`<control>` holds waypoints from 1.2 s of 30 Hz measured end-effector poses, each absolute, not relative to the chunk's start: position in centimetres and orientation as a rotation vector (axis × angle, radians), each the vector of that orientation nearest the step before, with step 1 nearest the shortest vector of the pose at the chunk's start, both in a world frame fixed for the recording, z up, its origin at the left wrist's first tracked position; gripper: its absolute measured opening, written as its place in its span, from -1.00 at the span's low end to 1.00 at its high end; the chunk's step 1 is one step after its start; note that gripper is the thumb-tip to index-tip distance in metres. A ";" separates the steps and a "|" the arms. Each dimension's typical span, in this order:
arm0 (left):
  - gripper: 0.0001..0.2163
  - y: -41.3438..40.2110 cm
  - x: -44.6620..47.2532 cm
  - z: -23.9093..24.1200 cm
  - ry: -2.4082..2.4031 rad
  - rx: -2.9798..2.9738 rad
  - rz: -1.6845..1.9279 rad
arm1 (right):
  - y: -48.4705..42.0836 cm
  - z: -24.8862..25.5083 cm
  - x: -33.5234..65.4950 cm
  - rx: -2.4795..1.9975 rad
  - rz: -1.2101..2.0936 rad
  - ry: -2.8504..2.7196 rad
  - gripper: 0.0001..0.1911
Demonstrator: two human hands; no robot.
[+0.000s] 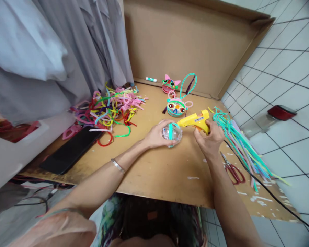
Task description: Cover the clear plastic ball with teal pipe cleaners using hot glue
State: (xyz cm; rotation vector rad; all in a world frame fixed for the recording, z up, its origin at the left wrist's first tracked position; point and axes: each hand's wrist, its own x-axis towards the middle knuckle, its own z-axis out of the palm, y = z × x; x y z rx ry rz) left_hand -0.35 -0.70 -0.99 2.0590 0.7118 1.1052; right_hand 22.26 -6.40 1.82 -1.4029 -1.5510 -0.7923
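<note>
My left hand [156,135] is closed around a clear plastic ball [172,134] with a teal pipe cleaner strip glued over it, holding it just above the cardboard work surface [154,171]. My right hand [209,139] grips the handle of a yellow hot glue gun [194,120], its nozzle pointing left at the top of the ball. A black cord [260,183] runs from the gun off to the lower right.
Two finished pipe-cleaner figures [176,106] [169,84] sit behind the ball. A heap of mixed coloured pipe cleaners [110,108] lies at left, straight teal and pastel ones [240,140] at right, red scissors [233,170] beside my right forearm, a black phone [70,151] at left.
</note>
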 end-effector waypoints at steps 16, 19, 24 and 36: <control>-0.30 -0.5 -0.3 -1.1 0.668 2.062 1.117 | -6.3 1.6 22.3 -1.430 -0.732 -1.525 -0.71; -0.31 -0.6 -0.4 -1.0 0.674 2.066 1.113 | -6.3 1.7 22.4 -1.404 -0.728 -1.522 -0.71; -0.30 -0.6 -0.4 -0.9 0.662 2.062 1.116 | -6.2 1.5 22.5 -1.405 -0.689 -1.513 -0.69; -0.31 -0.5 -0.3 -1.0 0.661 2.064 1.123 | -6.1 1.5 22.4 -1.394 -0.710 -1.502 -0.70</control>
